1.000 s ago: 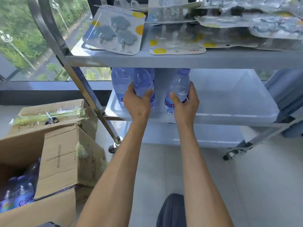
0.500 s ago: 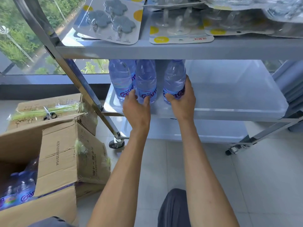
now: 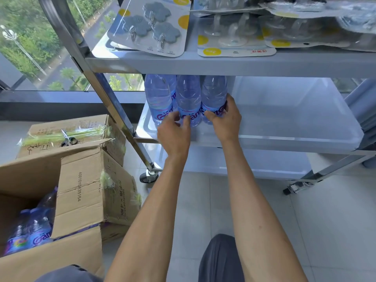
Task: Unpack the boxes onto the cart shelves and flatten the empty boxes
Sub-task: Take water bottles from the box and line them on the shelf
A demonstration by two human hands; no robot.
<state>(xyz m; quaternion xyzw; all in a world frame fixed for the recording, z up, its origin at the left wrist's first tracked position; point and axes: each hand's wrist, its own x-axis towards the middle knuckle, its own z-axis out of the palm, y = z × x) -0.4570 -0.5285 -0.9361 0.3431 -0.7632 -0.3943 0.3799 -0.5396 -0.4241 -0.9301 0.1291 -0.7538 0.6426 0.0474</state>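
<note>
Plastic bottles [image 3: 188, 98] upright at middle shelf [image 3: 284, 139] left edge, right half free.

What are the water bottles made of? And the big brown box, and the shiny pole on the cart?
The water bottles look like clear, bluish plastic: you can see through them, and the sides are ribbed. The open box looks like brown cardboard, matte, with creased flaps and printed numbers. The cart pole seems to be polished metal, probably steel, since it shines and mirrors the light.
</note>
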